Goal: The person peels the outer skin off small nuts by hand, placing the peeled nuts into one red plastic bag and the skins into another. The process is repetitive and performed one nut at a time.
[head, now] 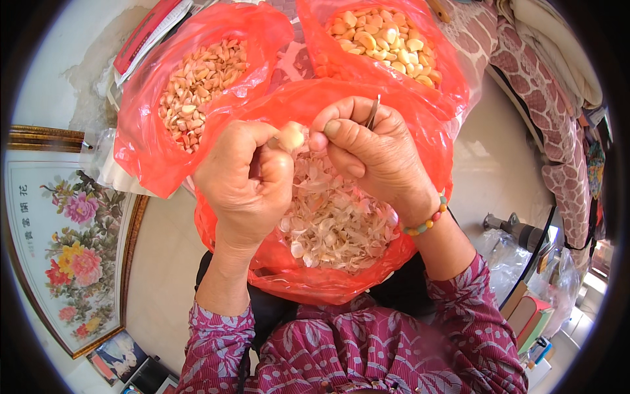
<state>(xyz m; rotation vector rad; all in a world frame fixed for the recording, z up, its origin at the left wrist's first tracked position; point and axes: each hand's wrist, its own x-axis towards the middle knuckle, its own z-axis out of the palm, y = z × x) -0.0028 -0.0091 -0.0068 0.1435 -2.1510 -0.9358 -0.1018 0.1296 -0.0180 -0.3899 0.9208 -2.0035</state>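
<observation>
My left hand (246,172) pinches a pale peeled garlic clove (292,136) between thumb and forefinger. Curled around a small metal tool (373,113), perhaps tweezers, my right hand (366,143) has its thumb and forefinger tips pressed together beside the clove. Whether a bit of skin is between those tips is too small to tell. Below both hands, an open red plastic bag (315,288) holds a heap of papery garlic skins (339,226). Unpeeled cloves (204,83) fill the red bag at the far left. Peeled cloves (384,39) lie in another at the far right.
A framed flower picture (74,246) with writing leans at the left. Papers and a red item (147,37) lie beyond the left bag. Right of me are a seat with a patterned cover (536,88), clear plastic bags (507,256) and boxes (529,315).
</observation>
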